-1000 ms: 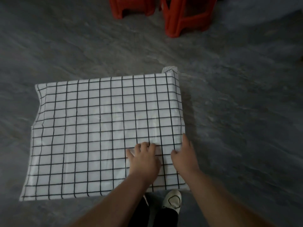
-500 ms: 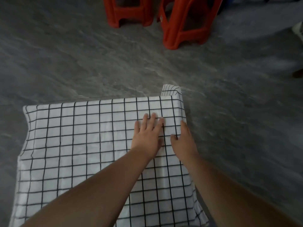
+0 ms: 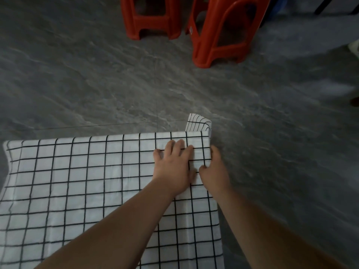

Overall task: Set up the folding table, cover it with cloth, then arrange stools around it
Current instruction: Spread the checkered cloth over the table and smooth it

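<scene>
A white cloth with a black grid [image 3: 77, 181] covers the folding table, which is hidden beneath it. A fold of cloth sticks up at the far right corner. My left hand [image 3: 172, 167] lies flat with spread fingers on the cloth near that corner. My right hand [image 3: 213, 169] sits at the table's right edge, thumb on top and fingers curled over the cloth's side. Two red plastic stools stand on the floor beyond the table, one [image 3: 151, 18] upright at top centre, the other [image 3: 223, 30] to its right.
Grey marbled floor [image 3: 97, 84] surrounds the table. A dark thin leg of some furniture [image 3: 326, 4] and a blue object show at the top right. A pale object [image 3: 354, 47] lies at the right edge.
Both hands slid along the right side of the cloth from the near edge toward the far right corner. The view tilted up, bringing the stools closer.
</scene>
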`<state>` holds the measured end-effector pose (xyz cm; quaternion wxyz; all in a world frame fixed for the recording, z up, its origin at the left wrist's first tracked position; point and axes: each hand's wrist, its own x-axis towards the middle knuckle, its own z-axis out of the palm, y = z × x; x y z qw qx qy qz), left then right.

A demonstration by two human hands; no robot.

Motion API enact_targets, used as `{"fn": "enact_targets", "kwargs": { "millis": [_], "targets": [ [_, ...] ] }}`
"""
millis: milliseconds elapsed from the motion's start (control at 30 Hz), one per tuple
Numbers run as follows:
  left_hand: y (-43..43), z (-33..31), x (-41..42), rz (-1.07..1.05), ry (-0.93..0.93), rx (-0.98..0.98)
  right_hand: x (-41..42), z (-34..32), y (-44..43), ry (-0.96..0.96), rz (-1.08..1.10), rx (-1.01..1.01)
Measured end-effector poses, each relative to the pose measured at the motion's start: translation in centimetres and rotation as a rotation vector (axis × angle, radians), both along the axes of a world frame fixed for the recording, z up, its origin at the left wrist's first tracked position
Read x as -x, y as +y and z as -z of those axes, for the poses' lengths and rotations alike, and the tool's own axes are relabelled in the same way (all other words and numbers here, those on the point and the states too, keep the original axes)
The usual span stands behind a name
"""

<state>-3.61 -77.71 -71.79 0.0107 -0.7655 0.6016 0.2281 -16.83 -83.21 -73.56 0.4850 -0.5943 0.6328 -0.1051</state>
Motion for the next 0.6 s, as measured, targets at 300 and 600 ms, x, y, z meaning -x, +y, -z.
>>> {"fn": "enact_targets", "kwargs": {
  "millis": [300,600],
  "targets": [
    [-4.2,0.5,-4.2,-0.181,0.028,0.114,-1.4,0.1,-6.1,0.203,-0.390,0.445],
    [-5.8,1.7,-5.2,-0.274,0.000,0.081,-1.9,2.1,-8.1,0.073,-0.217,0.302]
  ]
}}
